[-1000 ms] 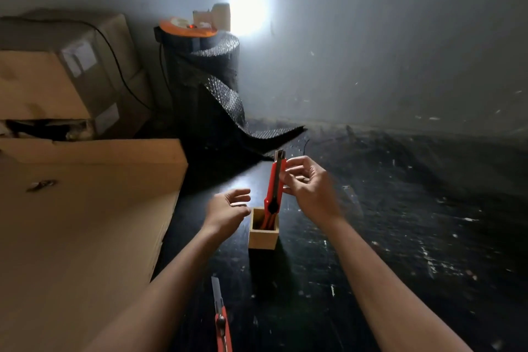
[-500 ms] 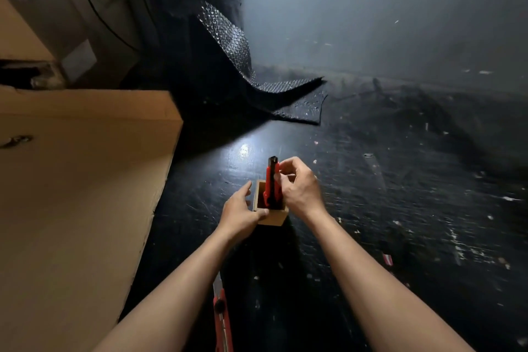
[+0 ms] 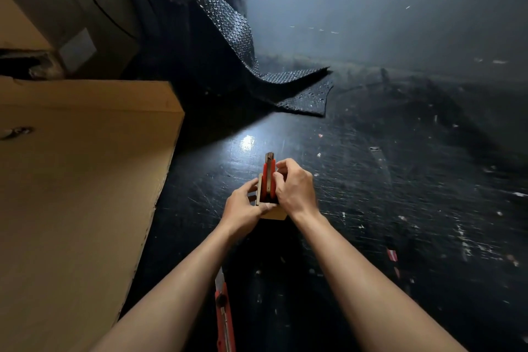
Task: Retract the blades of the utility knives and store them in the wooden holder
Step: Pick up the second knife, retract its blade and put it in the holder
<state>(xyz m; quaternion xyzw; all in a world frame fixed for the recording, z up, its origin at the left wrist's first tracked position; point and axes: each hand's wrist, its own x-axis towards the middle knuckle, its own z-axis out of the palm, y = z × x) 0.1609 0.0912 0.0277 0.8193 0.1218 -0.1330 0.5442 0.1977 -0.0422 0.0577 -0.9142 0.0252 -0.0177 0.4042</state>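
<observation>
- Two red utility knives show on the dark scratched worktop [image 3: 371,180]: one stands in the wooden holder [image 3: 271,213], the other lies near the bottom edge of the view.
- Beside the work, the large cardboard box [image 3: 85,180] sits well apart to the left, and the black bubble-wrap sheet [image 3: 300,94] lies farther back; neither seems likely to interfere.
- One risk is tipping: the holder is small and the upright utility knife [image 3: 269,177] stands well above its rim, so a sideways push from the right hand could topple both.
- Left hand [image 3: 243,208] is clamped on the holder's left wall, thumb across the near side, steadying it.
- Right hand [image 3: 294,188] touches the knife's right side, fingers closed on the handle above the rim.
- Second risk: the loose utility knife [image 3: 224,320] lies between the forearms, close to the left one, its blade [image 3: 219,280] still extended; a careless reach back could meet the edge.
</observation>
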